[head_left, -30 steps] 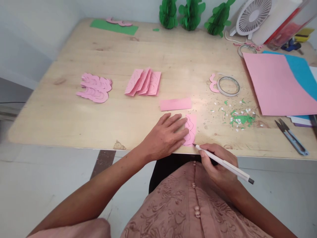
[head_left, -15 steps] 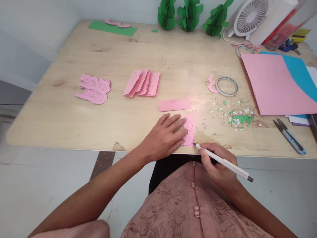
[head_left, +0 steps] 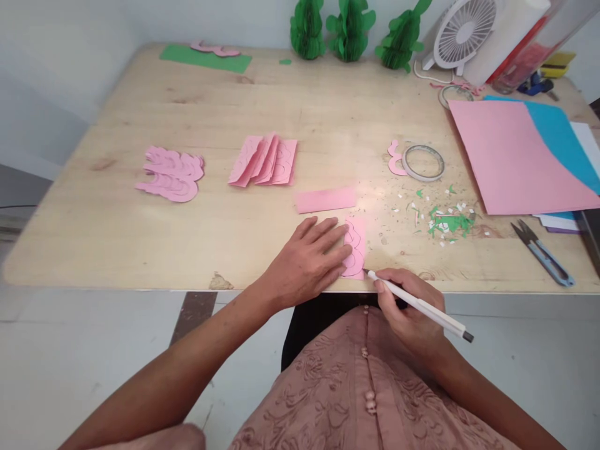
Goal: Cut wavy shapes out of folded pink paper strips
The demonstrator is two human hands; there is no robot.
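Flat on the table near its front edge lies my left hand point(head_left: 315, 256), fingers stretched out, their tips on a pink paper piece point(head_left: 355, 247) with a wavy dark outline. Part of that piece is hidden under the fingers. My right hand point(head_left: 412, 306) grips a white pen point(head_left: 417, 303), its tip at the lower right of the outline. Just beyond my left hand is a folded pink paper strip point(head_left: 326, 200). Farther left stand pleated pink papers point(head_left: 265, 160) with drawn curves, and beside them lies a stack of cut scalloped pink shapes point(head_left: 171, 174).
Green and white scraps point(head_left: 450, 222), a tape roll point(head_left: 423, 163) and thread snips point(head_left: 542, 253) lie to the right, near pink sheets point(head_left: 515, 156). At the back are green paper honeycomb figures point(head_left: 350, 31), a white fan point(head_left: 464, 34) and a green strip point(head_left: 206, 58).
The camera view has shifted slightly, so the table contents appear a little farther left. The pen tip has moved slightly up along the outline's lower right; my left hand keeps its place on the paper.
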